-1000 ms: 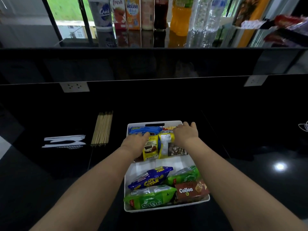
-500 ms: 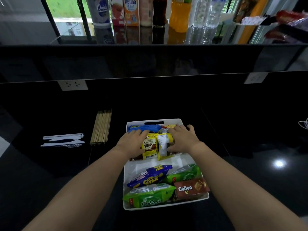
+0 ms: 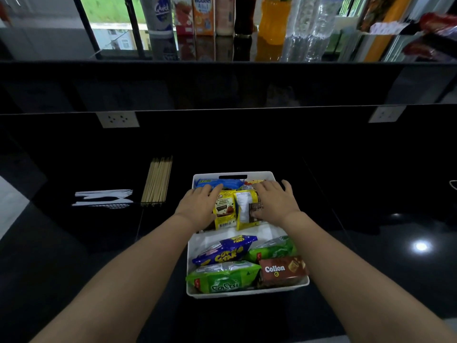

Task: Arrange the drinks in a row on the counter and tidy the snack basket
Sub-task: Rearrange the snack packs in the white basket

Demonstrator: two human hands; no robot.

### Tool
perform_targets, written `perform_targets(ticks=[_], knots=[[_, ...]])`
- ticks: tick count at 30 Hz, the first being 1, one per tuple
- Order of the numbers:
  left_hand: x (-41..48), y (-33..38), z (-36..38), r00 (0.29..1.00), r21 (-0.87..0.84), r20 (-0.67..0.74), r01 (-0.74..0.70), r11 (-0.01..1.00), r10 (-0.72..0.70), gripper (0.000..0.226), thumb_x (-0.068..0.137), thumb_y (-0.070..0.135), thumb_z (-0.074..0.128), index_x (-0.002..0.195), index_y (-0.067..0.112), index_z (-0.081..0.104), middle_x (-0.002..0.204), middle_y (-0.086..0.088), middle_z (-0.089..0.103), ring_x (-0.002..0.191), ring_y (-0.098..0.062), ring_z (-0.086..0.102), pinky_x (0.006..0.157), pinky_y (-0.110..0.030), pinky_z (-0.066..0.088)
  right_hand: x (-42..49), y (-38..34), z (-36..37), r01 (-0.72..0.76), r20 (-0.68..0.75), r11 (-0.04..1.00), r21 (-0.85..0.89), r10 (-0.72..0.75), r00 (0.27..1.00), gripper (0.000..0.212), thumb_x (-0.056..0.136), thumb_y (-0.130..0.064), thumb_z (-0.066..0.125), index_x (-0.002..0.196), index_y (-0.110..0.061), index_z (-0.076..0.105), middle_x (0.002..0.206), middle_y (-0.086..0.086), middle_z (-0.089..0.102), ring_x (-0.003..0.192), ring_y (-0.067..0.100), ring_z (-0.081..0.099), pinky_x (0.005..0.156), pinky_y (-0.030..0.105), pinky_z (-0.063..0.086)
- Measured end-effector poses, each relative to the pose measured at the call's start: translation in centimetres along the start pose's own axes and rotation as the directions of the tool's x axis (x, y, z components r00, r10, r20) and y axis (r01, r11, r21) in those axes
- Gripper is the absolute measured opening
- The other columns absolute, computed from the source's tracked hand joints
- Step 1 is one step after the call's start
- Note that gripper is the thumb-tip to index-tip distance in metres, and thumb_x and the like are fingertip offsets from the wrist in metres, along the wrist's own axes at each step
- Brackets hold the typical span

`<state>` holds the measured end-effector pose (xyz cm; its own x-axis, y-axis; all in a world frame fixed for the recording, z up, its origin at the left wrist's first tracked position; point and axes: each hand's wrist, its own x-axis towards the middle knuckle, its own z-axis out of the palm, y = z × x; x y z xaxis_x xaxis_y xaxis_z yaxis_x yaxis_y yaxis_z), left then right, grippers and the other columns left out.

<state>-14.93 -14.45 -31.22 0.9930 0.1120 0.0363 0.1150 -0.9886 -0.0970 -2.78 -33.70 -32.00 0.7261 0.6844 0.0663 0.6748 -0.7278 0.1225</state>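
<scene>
A white snack basket [image 3: 269,175] sits on the black counter in front of me. Both hands lie inside its far half. My left hand [image 3: 197,206] rests flat on the left side of a yellow snack packet [image 3: 224,211], fingertips by a blue packet [image 3: 217,182]. My right hand [image 3: 275,201] rests, fingers spread, on a second yellow packet [image 3: 243,210] and a brown one. Nearer me lie a purple bag [image 3: 226,250], two green bags [image 3: 222,277] and a brown Collon box [image 3: 282,269]. Several drinks stand in a row on the upper counter [image 3: 222,14].
Wooden skewers [image 3: 157,181] and white plastic cutlery [image 3: 103,198] lie left of the basket. Two wall sockets [image 3: 118,119] sit on the black back panel. Red snack packs [image 3: 435,23] show at the upper right. A bright light reflection marks the counter at right.
Both hands have slid slightly back from the basket's far rim onto the yellow packets. My right hand's fingers have spread flatter. The packets barely shifted.
</scene>
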Motion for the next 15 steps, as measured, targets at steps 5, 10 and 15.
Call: perform_targets(ticks=[5,10,15], knots=[[-0.9,1.0,-1.1,0.999,-0.038,-0.033,0.01,0.999,-0.011,0.081,0.092,0.042,0.056,0.153,0.018,0.007,0.156,-0.009,0.02,0.143,-0.025,0.023,0.116,-0.036,0.022,-1.2,0.0,-0.9,-0.006,-0.044,0.999,0.054,0.008,0.999,0.074,0.086,-0.05,0.062,0.147,-0.026,0.029,0.149,-0.002,0.034,0.141,0.02,0.026,0.116,0.04,0.014],[-2.4,2.9,-2.7,0.993,-0.169,-0.105,-0.073,0.983,0.056,0.067,0.096,0.045,0.047,0.152,0.023,0.017,0.159,-0.001,0.014,0.146,-0.02,0.016,0.117,-0.035,0.018,-2.8,0.1,-2.8,-0.028,0.003,0.979,0.201,0.028,1.0,0.066,0.087,-0.044,0.062,0.143,-0.023,0.035,0.143,0.003,0.041,0.13,0.025,0.038,0.102,0.037,0.034],[-4.5,4.9,-3.9,0.985,-0.307,-0.086,-0.172,0.936,0.153,0.065,0.094,0.056,0.043,0.148,0.022,0.029,0.153,0.001,0.027,0.14,-0.018,0.027,0.112,-0.032,0.028,-4.5,-0.2,-6.3,-0.062,0.293,0.953,0.295,-0.029,0.956,0.045,0.091,-0.029,0.058,0.134,-0.018,0.049,0.135,0.006,0.053,0.118,0.025,0.052,0.095,0.037,0.046]])
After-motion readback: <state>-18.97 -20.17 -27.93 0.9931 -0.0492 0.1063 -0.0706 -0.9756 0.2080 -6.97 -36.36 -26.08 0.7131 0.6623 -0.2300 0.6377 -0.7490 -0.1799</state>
